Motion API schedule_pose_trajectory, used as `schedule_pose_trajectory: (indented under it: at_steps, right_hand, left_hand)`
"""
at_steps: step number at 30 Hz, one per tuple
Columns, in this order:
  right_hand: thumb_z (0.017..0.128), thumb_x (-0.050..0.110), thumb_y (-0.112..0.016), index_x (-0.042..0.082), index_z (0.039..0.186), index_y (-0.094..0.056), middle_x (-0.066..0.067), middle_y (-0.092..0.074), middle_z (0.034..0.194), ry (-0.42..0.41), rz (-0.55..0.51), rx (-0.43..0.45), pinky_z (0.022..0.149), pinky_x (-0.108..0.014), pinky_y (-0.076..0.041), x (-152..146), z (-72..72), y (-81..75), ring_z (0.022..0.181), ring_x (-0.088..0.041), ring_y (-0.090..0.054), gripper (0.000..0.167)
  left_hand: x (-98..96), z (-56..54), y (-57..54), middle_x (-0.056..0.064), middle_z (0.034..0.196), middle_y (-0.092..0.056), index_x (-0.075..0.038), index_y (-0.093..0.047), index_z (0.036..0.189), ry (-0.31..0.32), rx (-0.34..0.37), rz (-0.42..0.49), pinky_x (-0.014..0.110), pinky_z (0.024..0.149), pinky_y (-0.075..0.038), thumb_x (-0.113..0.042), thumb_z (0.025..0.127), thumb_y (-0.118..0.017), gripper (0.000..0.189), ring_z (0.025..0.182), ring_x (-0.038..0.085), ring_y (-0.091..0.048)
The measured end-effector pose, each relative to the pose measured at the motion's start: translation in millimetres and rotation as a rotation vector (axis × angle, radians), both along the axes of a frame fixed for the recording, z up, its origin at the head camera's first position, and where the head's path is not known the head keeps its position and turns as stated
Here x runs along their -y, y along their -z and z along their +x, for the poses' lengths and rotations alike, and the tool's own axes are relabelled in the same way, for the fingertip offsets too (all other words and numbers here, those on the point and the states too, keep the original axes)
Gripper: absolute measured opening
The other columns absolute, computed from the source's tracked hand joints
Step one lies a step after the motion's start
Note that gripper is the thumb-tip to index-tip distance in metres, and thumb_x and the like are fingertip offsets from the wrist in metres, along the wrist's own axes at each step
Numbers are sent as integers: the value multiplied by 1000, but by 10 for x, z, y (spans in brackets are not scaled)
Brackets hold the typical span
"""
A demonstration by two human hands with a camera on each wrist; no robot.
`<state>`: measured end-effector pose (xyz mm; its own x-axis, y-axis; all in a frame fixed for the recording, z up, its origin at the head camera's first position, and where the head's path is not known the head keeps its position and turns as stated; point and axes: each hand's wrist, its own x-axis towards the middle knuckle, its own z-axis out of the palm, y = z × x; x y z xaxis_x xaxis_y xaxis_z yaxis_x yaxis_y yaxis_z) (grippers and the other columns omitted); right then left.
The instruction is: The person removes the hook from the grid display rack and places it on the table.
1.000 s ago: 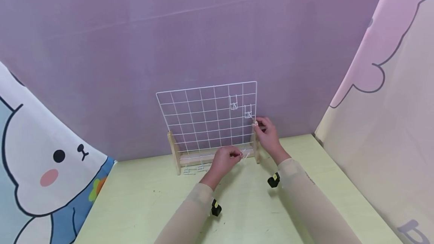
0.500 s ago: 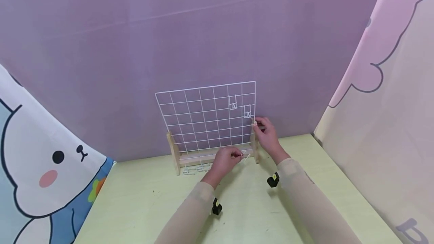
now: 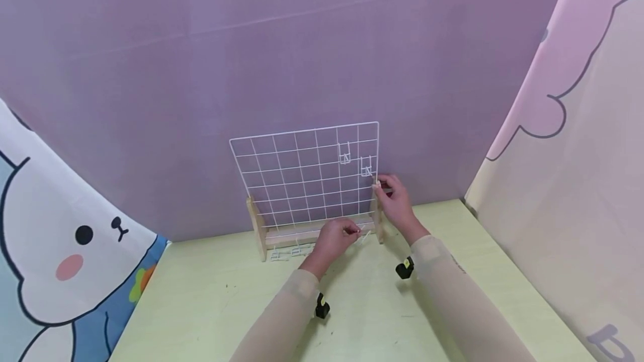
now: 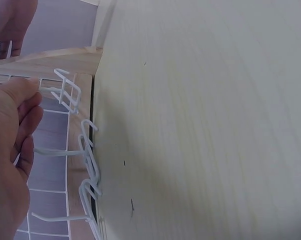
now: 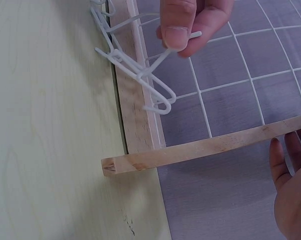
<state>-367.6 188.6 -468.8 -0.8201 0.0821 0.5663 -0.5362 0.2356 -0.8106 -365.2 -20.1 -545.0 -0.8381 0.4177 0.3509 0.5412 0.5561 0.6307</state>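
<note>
"Purple cloth point(image 3: 282, 60) behind the bench point(image 3: 226, 306), letter-ish squiggle point(image 3: 606, 333) lower right. Hooks?"

"Two hang on the grid point(image 3: 307, 175); left hand point(image 3: 334, 240) pinches a third hook point(image 5: 140, 76) near the base bar point(image 5: 138, 130). Right hand point(image 3: 396, 203) grips the wooden upright point(image 5: 210, 146)."

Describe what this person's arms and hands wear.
The left sleeve and right sleeve are long and beige; the right has a small dark marking. The left wrist camera and right wrist camera are black with yellow patches. The left hand and right hand are ungloved.
</note>
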Motion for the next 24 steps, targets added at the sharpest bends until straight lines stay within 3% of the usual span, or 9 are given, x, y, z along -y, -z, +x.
schedule_pose_trajectory:
  at_steps: [10,17,24]
  right_hand:
    - [107,-5,-67,-17,130,-66,-32,-63,122,10,21,-5,79,-16,-51,-5,1,13,104,-45,-63,26]
    - [107,-5,-66,-17,131,-66,-33,-62,122,5,18,15,81,-21,-52,3,10,15,106,-48,-61,27]
    - [107,-4,-66,-16,131,-66,-32,-62,122,4,17,19,82,-24,-53,-12,9,10,106,-48,-62,26]
  left_hand:
    - [7,-42,55,1,100,-80,-7,-86,103,4,51,18,23,82,-61,-7,98,-83,5,89,7,-71]
    - [0,-39,70,-2,101,-79,-9,-86,102,-3,49,-10,21,82,-60,-8,97,-85,5,89,7,-71]
    - [-3,-36,90,1,99,-79,-5,-84,102,11,42,-8,21,82,-60,-5,97,-84,5,88,8,-71]
